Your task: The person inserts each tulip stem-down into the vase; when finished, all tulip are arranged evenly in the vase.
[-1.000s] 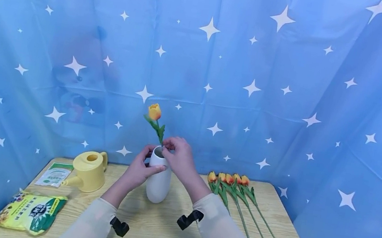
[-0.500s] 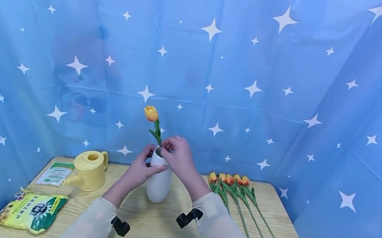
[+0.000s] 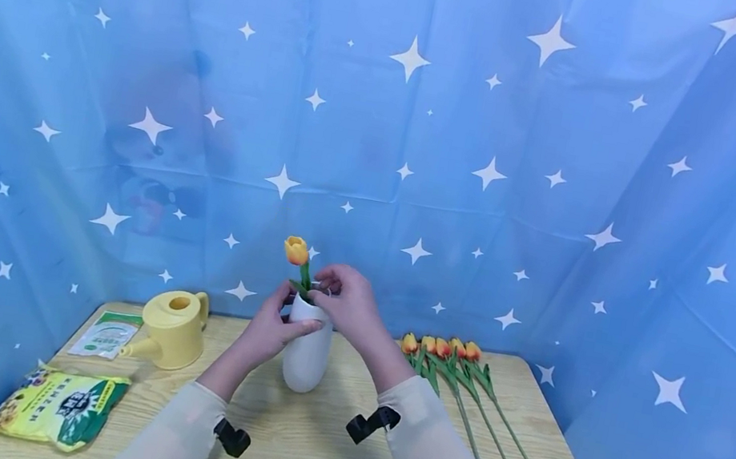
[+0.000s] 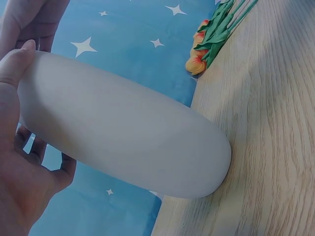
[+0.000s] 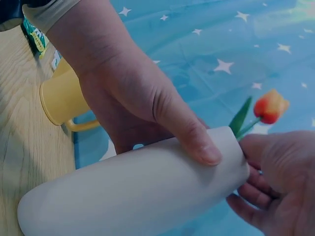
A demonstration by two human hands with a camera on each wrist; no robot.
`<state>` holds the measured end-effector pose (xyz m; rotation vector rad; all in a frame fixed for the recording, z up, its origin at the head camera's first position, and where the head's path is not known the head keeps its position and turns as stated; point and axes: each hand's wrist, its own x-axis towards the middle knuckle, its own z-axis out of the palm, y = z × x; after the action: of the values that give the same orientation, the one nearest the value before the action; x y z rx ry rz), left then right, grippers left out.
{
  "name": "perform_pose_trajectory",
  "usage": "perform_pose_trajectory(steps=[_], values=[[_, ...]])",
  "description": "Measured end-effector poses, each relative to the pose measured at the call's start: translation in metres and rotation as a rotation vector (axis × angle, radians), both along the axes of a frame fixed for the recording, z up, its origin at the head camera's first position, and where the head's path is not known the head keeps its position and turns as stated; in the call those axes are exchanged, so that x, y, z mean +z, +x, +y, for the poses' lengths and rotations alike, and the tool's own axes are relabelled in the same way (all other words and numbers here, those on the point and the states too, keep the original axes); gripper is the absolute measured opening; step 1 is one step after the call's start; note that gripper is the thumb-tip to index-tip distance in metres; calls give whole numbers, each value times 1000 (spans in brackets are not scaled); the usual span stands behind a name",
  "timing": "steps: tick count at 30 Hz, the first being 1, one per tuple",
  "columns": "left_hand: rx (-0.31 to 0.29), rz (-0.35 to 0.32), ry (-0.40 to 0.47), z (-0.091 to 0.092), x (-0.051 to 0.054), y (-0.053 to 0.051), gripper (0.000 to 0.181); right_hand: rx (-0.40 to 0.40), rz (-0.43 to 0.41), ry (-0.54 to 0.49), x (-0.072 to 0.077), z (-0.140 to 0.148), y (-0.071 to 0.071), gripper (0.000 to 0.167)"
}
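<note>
A white vase point(image 3: 307, 353) stands upright on the table. My left hand point(image 3: 267, 330) grips its upper part, thumb across the near side and fingers round the back, as the left wrist view also shows. One yellow-orange tulip point(image 3: 296, 251) rises from the vase's mouth, its stem inside and its green leaves near the rim. At the mouth, my right hand point(image 3: 351, 308) has thumb and fingers curled in close by the tulip's stem, seeming to pinch it. In the right wrist view the vase wall and thumb hide the exact contact.
Several orange-yellow tulips point(image 3: 441, 347) lie side by side on the right of the wooden table point(image 3: 301, 454). On the left are a yellow watering can point(image 3: 171, 331), a white-green packet point(image 3: 106, 336) and a yellow-green bag point(image 3: 56, 406). A starry blue curtain point(image 3: 382, 143) hangs behind.
The upright tulip has sunk lower into the vase and its bloom has turned a little. My right hand stays at the rim, barely shifted; my left hand keeps its hold on the vase.
</note>
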<state>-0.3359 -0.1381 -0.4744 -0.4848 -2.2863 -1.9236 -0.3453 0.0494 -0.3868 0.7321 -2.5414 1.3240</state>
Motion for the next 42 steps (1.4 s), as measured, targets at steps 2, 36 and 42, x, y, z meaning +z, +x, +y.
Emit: perform_pose_trajectory(steps=[2,36,42], values=[[0,0,-1,0,0,0,63,24,-8,-45,-2,3,0,22],[37,-10,-20,0,-1,3,63,-247,-119,-131,-99,145,31,19],[37,3,-17,1,-2,1,61,-300,-137,-102,-114,168,41,19]])
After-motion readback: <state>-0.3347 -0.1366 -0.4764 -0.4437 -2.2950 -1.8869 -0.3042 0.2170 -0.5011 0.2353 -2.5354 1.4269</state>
